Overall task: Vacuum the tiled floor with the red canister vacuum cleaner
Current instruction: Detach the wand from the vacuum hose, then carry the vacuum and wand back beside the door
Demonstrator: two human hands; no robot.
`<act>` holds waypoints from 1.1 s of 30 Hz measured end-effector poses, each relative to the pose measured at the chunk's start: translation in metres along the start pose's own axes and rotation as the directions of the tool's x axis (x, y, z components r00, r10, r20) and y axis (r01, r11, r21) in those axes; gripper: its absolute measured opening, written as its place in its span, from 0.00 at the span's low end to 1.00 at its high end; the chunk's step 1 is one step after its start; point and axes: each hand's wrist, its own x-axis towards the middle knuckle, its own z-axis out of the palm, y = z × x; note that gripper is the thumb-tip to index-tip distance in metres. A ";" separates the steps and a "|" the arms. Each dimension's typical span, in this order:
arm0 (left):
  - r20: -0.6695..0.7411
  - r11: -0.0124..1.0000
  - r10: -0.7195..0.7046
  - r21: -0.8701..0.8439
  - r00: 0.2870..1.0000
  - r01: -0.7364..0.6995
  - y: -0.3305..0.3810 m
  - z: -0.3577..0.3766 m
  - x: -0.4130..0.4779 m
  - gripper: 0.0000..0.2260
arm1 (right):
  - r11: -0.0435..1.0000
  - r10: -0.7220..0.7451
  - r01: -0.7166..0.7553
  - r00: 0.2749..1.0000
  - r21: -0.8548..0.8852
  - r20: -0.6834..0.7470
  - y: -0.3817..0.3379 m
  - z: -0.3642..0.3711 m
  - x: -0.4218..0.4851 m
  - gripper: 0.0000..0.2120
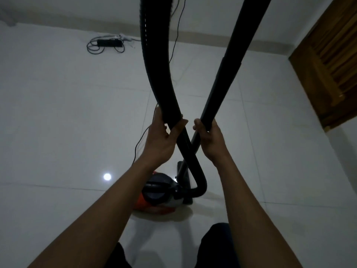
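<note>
Currently we're gripping the hose (154, 60) with left hand (164, 136), rigid wand (229, 70) with right hand (207, 136); both crossing, running up-frame. Red canister (156, 192) sitting on tiled floor (67, 113) below.

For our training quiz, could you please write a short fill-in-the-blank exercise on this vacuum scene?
1. The left hand grips the ribbed ____.
2. The right hand grips the rigid ____.
3. The hose and the tube cross just ____ the hands, above the vacuum.
4. The power strip lies near the far ____.

Missing words: hose; tube; below; wall
</note>
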 end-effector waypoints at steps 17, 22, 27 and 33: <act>0.125 0.991 0.136 -0.018 0.983 -0.134 -0.110 0.031 -0.009 0.08 | 0.988 -0.153 0.153 0.976 0.012 0.155 0.111 0.031 -0.011 0.28; 0.149 0.982 0.186 -0.013 0.971 -0.186 -0.103 0.028 -0.010 0.10 | 0.988 -0.119 0.119 0.993 -0.096 0.005 0.130 0.045 -0.015 0.31; 0.057 0.957 -0.157 0.255 0.986 0.138 -0.163 0.023 -0.054 0.32 | 0.991 -0.106 0.103 0.994 -0.085 -0.034 0.127 0.057 -0.021 0.27; -0.058 0.655 -0.659 0.444 0.750 0.611 -0.285 -0.012 -0.127 0.45 | 0.991 -0.120 0.118 0.992 -0.056 -0.046 0.130 0.056 -0.022 0.26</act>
